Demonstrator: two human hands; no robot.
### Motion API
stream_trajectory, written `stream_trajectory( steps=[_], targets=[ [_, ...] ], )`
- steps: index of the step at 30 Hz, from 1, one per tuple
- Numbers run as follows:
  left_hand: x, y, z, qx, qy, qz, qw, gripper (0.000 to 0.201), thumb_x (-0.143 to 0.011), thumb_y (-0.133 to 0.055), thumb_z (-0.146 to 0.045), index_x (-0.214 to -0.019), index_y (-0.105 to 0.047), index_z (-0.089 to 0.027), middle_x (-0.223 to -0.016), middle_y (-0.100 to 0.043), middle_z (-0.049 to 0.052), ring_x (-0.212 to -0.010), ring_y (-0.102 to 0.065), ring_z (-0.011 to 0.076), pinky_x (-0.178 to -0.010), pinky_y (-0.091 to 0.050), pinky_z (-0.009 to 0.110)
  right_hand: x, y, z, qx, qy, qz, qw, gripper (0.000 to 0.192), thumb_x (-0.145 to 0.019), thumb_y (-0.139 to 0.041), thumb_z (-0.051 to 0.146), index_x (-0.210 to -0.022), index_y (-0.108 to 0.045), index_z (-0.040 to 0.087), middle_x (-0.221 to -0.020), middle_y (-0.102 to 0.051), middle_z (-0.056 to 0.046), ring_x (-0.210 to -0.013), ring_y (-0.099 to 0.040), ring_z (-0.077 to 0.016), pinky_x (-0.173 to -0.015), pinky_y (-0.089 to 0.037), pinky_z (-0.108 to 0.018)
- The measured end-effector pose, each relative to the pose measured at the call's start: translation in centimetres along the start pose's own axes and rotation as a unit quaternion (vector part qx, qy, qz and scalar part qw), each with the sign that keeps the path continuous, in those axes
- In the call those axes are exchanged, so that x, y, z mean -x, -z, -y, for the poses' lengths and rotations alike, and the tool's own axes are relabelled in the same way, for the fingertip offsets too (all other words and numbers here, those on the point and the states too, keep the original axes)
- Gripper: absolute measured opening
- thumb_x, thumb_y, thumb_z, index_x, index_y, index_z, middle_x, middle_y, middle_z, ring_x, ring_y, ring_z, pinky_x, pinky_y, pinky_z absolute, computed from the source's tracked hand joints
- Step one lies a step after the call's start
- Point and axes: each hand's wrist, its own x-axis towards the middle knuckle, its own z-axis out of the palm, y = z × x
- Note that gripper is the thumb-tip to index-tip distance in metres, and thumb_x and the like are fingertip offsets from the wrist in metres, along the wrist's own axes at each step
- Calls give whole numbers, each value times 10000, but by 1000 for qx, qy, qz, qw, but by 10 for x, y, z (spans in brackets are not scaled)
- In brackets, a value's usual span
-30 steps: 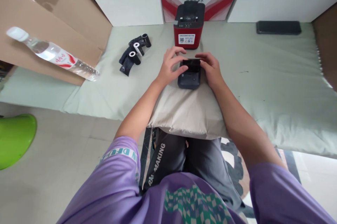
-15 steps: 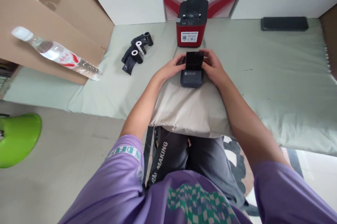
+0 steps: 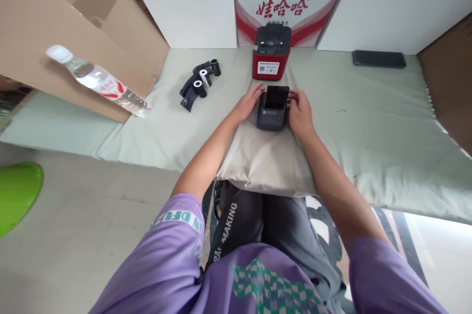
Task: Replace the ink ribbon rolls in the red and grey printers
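Observation:
A small dark grey printer (image 3: 272, 118) sits on a beige pillow (image 3: 265, 164) over my lap, its lid (image 3: 276, 97) raised upright. My left hand (image 3: 250, 102) rests against the printer's left side, fingers stretched toward the back. My right hand (image 3: 300, 112) grips its right side, fingers at the edge of the lid. A red and black printer (image 3: 270, 52) stands just beyond, on the pale green mat (image 3: 376, 117).
Several black and white paper rolls (image 3: 199, 85) lie on the mat to the left. A water bottle (image 3: 98, 80) leans on brown cardboard (image 3: 55, 29). A black flat device (image 3: 378, 59) lies at the back right. White boxes line the back; a green stool (image 3: 16, 196) stands at the left.
The small printer's lid has swung from nearly flat to upright. My left hand slid off the top to the left side. The view has pulled back a little.

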Motion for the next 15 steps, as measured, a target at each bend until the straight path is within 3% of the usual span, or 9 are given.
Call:
stream_trajectory(
  steps=[3,5,7,9,12,15],
  targets=[
    [2,0,-10,34,41,-25,998,586,-1099,-328,-565,-1571,-489,-257,-1521,-643,108,-1325,-672,233,-1186,-458,455,29,-10,17,-11,-77,9,997,489,-891,-497,342,-1370,-570,276,-1442,-670,-81,-1375,-628,-263,-1230,-486,-547],
    [4,1,-19,42,55,-36,997,558,-1108,-287,-512,-1553,-491,-245,-1483,-665,109,-1264,-695,225,-1125,-490,440,50,-21,31,18,-107,10,994,702,-867,-568,404,-1542,-437,260,-1576,-569,-130,-1466,-563,-312,-1262,-443,-595],
    [6,1,-25,47,64,-42,996,533,-1101,-299,-491,-1519,-509,-235,-1445,-685,111,-1242,-700,222,-1084,-506,420,66,-33,44,69,-82,-15,994,1059,-776,-739,499,-1667,-241,217,-1686,-417,-205,-1582,-423,-378,-1314,-352,-632],
    [8,1,-28,46,69,-41,996,509,-1088,-345,-486,-1490,-522,-229,-1424,-693,112,-1259,-686,219,-1060,-511,395,73,-43,52,103,-36,-46,993,1280,-693,-837,533,-1707,-122,217,-1677,-400,-240,-1600,-379,-423,-1309,-335,-666],
    [8,0,-29,46,70,-46,995,500,-1079,-377,-505,-1469,-523,-228,-1406,-686,111,-1289,-659,218,-1030,-512,373,67,-51,58,131,-7,-56,990,1348,-650,-870,496,-1715,-83,240,-1579,-505,-248,-1523,-468,-460,-1237,-409,-702],
    [7,0,-28,45,69,-56,995,505,-1079,-373,-541,-1453,-528,-239,-1400,-679,113,-1288,-656,221,-1010,-517,371,53,-48,59,144,-25,-55,988,1334,-622,-873,438,-1705,-116,252,-1535,-546,-242,-1459,-534,-471,-1185,-470,-690]
  ],
)
